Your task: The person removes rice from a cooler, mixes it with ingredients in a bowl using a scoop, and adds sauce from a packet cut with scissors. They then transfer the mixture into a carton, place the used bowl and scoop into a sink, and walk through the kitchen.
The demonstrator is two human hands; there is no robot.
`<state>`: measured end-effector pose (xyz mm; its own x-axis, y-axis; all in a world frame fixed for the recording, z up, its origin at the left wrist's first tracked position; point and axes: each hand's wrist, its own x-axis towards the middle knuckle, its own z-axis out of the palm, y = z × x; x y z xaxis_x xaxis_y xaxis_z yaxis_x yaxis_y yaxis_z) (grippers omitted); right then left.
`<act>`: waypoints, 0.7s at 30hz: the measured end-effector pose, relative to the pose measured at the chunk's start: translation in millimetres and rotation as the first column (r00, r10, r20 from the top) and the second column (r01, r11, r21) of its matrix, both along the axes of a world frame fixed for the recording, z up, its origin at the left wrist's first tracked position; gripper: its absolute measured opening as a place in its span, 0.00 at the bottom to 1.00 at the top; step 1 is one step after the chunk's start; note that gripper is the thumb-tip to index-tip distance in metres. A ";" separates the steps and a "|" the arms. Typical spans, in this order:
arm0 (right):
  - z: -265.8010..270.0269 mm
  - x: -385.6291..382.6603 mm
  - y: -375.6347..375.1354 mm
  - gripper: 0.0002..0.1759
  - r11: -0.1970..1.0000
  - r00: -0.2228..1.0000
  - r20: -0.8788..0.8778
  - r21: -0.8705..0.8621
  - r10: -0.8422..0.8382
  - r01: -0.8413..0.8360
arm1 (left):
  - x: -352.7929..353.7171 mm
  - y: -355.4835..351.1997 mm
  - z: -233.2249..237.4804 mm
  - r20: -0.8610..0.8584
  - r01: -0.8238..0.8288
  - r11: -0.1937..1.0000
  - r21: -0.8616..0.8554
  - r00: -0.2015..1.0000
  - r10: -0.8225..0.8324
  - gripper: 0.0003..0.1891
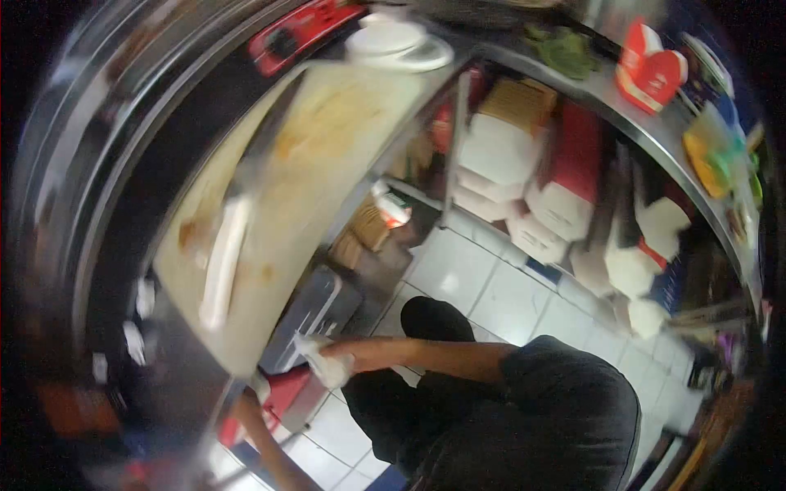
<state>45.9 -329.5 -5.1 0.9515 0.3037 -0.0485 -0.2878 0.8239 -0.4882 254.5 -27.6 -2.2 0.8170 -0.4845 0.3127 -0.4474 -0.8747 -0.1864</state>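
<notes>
My right hand (pixel 358 356), at the end of the arm reaching across from my dark shirt, is closed on a crumpled white cloth (pixel 327 367), which might also be paper. Lower down, my left hand (pixel 248 401) is at the near corner of the cutting board (pixel 344 147); blur hides its fingers and anything in them. A red object (pixel 285 393) is close beside it, below the counter edge. Across the stained cutting board lies a long knife with a white handle (pixel 225 262), its dark blade pointing away. Neither hand touches the knife.
A white scale (pixel 397 45) and a red device (pixel 303 33) are past the board's far end. Several white and red takeout boxes (pixel 499 151) fill the shelf under the right counter. Above stand a red carton (pixel 651 69) and green leaves (pixel 565 51). White tiles (pixel 512 303) cover the floor.
</notes>
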 end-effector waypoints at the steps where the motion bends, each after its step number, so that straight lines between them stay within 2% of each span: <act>1: 24.0 -28.5 -16.4 0.39 0.998 0.998 -0.013 0.024 -0.064 0.064 | -30.9 -21.2 17.0 -0.166 -0.002 0.993 -0.116 0.986 -0.017 0.22; 2: 61.6 -58.8 -31.0 0.43 0.931 0.971 -0.098 -0.319 -0.217 0.176 | -9.8 0.5 -44.5 -0.270 -0.014 1.000 0.006 0.963 0.015 0.20; 3: 92.7 -83.8 -46.0 0.47 0.745 0.918 -0.138 -0.635 -0.373 0.207 | -41.8 -34.1 -18.9 -0.472 -0.218 0.974 0.067 0.853 0.223 0.29; 4: 102.3 -100.2 -54.2 0.47 0.747 0.897 -0.148 -0.619 -0.416 0.244 | -47.5 -24.6 -66.3 -0.082 0.346 0.897 -0.274 0.921 -0.380 0.22; 5: 100.2 -109.5 -53.2 0.48 0.644 0.866 -0.116 -0.718 -0.487 0.266 | -78.6 -51.8 -43.5 -0.509 0.168 0.800 -0.576 0.692 -0.512 0.23; 6: 109.2 -122.0 -50.5 0.49 0.532 0.835 -0.078 -0.802 -0.544 0.271 | -130.9 -97.6 6.5 -0.728 -0.168 0.713 -0.681 0.260 -0.634 0.24; 7: 128.9 -139.6 -53.6 0.47 0.480 0.793 -0.063 -0.824 -0.606 0.301 | -169.4 -140.5 61.6 -0.722 -0.352 0.668 -0.655 0.033 -0.691 0.24; 8: 151.3 -154.6 -53.2 0.47 0.480 0.769 -0.073 -0.817 -0.635 0.319 | -204.4 -180.7 114.0 -0.652 -0.525 0.632 -0.569 -0.180 -0.737 0.24; 10: 210.7 -182.9 -58.0 0.43 0.205 0.592 0.056 -0.909 -0.804 0.363 | -268.4 -242.3 193.9 -0.582 -0.636 0.619 -0.461 -0.311 -0.752 0.26; 11: 253.0 -199.0 -55.2 0.33 0.089 0.491 0.099 -0.934 -0.865 0.346 | -274.7 -240.8 188.3 -0.627 -0.479 0.689 -0.544 -0.314 -0.713 0.29; 12: 275.5 -212.4 -59.6 0.33 0.077 0.459 0.097 -0.935 -0.883 0.345 | -279.6 -245.0 181.2 -0.660 -0.307 0.728 -0.613 -0.307 -0.686 0.32; 13: 295.9 -227.1 -61.6 0.34 0.015 0.403 0.114 -0.953 -0.908 0.303 | -294.9 -268.0 227.3 -0.659 -0.287 0.738 -0.611 -0.332 -0.675 0.32; 15: 341.6 -257.7 -66.8 0.33 -0.116 0.292 0.185 -0.964 -0.938 0.238 | -329.3 -314.9 311.2 -0.501 -0.617 0.730 -0.293 -0.551 -0.667 0.30; 16: 360.5 -274.4 -69.2 0.33 -0.121 0.250 0.178 -0.966 -0.952 0.228 | -341.9 -326.5 327.7 -0.539 -0.610 0.749 -0.259 -0.552 -0.636 0.29; 18: 400.9 -307.2 -75.4 0.35 -0.078 0.184 0.126 -0.966 -0.975 0.245 | -361.4 -348.8 357.8 -0.497 -0.503 0.816 -0.285 -0.651 -0.574 0.29; 20: 430.7 -339.4 -90.5 0.38 -0.311 0.215 0.329 -0.943 -0.920 0.116 | -381.3 -369.0 378.0 -0.476 -0.481 0.839 -0.254 -0.693 -0.541 0.29; 21: 446.5 -354.1 -101.1 0.37 -0.288 0.186 0.312 -0.947 -0.932 0.142 | -394.1 -380.3 386.7 -0.437 -0.478 0.848 -0.228 -0.729 -0.528 0.29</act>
